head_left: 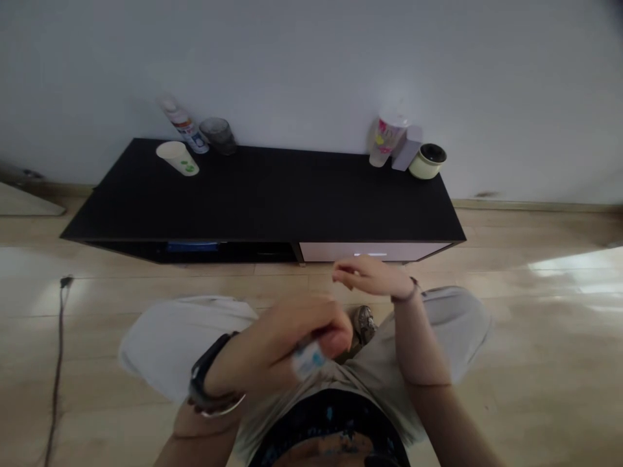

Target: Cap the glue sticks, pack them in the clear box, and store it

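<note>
Left hand (277,347) closed, pinching a small white-and-blue tube (307,360), blurred, just above the lap (379,363). Right hand (370,275) empty, fingers loosely curled, hanging near the front of the black bench (263,188), a paper cup (178,157) lying on it.

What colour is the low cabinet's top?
The cabinet top is black, best seen from the head view.

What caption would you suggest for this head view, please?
Left hand holds a small white-and-blue object; right hand hangs open above a light wooden floor.
</note>
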`<state>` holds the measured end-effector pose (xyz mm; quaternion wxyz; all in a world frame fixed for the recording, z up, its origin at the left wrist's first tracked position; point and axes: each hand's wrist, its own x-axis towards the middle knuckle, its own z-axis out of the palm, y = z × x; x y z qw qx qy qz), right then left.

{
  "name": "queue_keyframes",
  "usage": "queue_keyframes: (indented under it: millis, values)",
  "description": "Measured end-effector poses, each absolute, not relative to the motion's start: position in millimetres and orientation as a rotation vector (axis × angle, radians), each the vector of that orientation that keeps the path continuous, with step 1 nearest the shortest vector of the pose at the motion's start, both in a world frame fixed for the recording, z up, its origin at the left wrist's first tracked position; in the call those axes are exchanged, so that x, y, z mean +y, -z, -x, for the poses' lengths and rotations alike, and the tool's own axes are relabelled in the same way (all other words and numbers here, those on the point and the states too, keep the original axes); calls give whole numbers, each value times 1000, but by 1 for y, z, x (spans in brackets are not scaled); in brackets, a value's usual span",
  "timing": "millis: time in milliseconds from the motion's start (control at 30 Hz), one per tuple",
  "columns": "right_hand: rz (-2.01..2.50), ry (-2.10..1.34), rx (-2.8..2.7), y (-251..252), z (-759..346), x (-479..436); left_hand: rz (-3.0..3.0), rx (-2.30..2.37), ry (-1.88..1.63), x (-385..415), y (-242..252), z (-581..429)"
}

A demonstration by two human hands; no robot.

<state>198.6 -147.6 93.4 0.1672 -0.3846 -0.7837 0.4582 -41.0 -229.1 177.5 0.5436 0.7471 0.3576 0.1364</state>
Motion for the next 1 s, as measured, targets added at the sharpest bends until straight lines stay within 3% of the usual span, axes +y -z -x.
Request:
queue_keyframes:
  millis: [67,133,333,667,1000]
  values:
    - [1634,-1563,-2052,-35,-200,-116,-1872,738,-191,-208,-164,28]
    - [2037,-1605,-1635,16,-206,-101,-1977,640,-8,-200,-150,19]
    - [2031,-1543,-1060,100,-235,-104,-2031,704,134,-206,-115,16]
    - [1771,-1434,-650,131,-256,-107,-1975,692,130,-217,-97,28]
    - [1914,-1498,-844,119,-240,-121,-1957,781,46,-226,-88,44]
